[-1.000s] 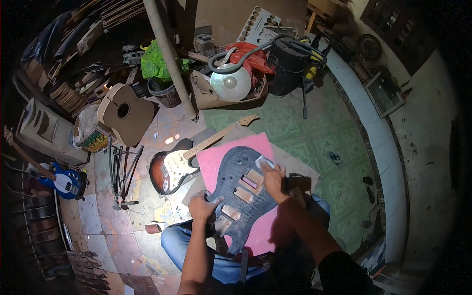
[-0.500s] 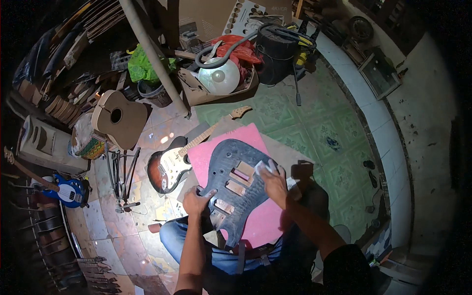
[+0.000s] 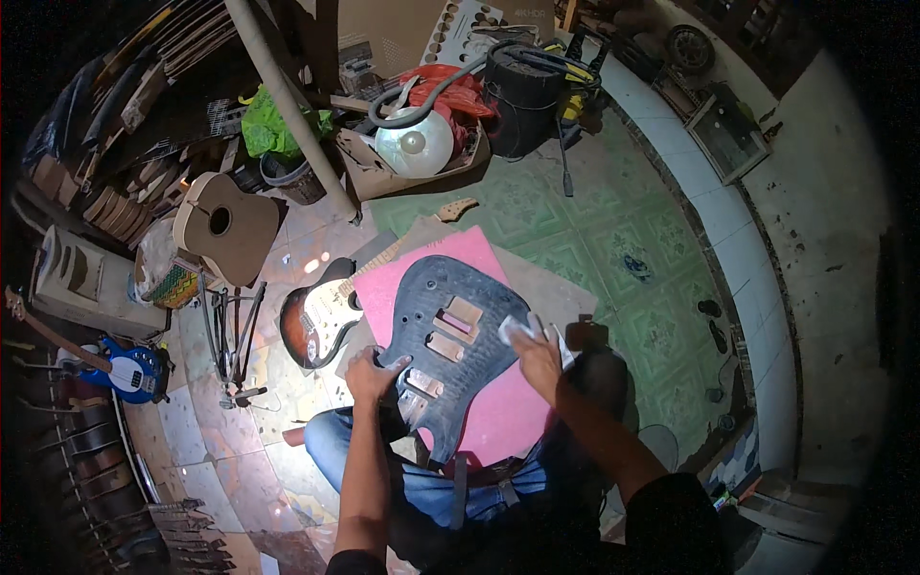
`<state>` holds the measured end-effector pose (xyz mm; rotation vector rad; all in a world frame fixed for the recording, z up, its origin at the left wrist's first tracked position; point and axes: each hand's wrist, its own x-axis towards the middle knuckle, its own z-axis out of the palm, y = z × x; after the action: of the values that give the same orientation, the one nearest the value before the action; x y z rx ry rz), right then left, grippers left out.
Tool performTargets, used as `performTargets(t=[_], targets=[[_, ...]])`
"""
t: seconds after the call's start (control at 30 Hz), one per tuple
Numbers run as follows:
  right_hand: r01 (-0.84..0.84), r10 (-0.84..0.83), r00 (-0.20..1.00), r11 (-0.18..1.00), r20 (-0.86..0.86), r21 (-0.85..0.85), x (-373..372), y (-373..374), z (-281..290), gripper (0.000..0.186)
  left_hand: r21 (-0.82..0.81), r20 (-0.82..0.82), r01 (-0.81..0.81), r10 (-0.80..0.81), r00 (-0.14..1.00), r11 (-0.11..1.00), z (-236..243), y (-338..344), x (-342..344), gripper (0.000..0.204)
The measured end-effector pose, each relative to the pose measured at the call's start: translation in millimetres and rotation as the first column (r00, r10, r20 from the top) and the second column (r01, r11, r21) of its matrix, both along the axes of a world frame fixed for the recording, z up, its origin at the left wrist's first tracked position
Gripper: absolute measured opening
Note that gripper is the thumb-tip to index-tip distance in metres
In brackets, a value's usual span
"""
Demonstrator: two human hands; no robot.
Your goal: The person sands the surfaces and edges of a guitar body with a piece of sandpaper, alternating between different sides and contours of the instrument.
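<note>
A dark electric guitar body (image 3: pixel 470 307) with bare wooden pickup cavities lies on a pink board (image 3: pixel 498 417) over my lap. My left hand (image 3: pixel 370 372) is closed on the body's left edge, thumb on top. On the right side of the body, my right hand (image 3: pixel 539 362) presses a small white pad (image 3: pixel 512 331) against the dark surface near the edge. Whether the pad is folded paper or cloth, I cannot tell. Beyond the pink board to the left lies a sunburst electric guitar (image 3: pixel 321 311) with a maple neck.
An acoustic guitar body (image 3: pixel 228 225), black metal stands (image 3: pixel 230 335) and a blue guitar (image 3: pixel 139 372) are at left. A box with a white globe (image 3: pixel 414 144) and a black vacuum drum (image 3: pixel 522 96) stand at the back. Green tiles (image 3: pixel 575 249) cover the right floor.
The whole view has shifted slightly. Relative to the guitar body, my right hand has slid a little right and nearer with the white pad. My left hand keeps its hold.
</note>
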<state>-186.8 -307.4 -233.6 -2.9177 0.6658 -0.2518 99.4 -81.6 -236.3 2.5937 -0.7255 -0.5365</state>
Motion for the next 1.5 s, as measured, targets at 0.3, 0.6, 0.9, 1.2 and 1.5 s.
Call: performTargets(t=[0.3, 0.6, 0.9, 1.2, 1.5], targets=[[-0.055, 0.055, 0.996, 0.998, 0.073, -0.009, -16, 32, -11, 0.043, 0.017, 0.105, 0.173, -0.174, 0.979, 0.985, 9, 8, -22, 0.108], [-0.057, 0.059, 0.995, 0.998, 0.080, -0.023, -27, 50, -11, 0.048, 0.178, 0.012, 0.206, -0.212, 0.977, 0.962, 17, 10, -49, 0.156], [0.143, -0.141, 0.989, 0.987, 0.037, -0.072, -4, 56, -15, 0.041, 0.252, -0.077, 0.267, -0.256, 0.964, 0.930, 20, 9, -42, 0.166], [0.023, -0.023, 0.999, 1.000, 0.023, 0.015, -6, 72, -9, 0.044, 0.305, -0.054, 0.257, -0.253, 0.966, 0.917, 18, 9, -41, 0.165], [-0.054, 0.053, 0.998, 0.997, 0.024, 0.050, -23, 115, -19, 0.044, 0.290, -0.064, 0.277, -0.271, 0.961, 0.916, 15, 6, -42, 0.165]])
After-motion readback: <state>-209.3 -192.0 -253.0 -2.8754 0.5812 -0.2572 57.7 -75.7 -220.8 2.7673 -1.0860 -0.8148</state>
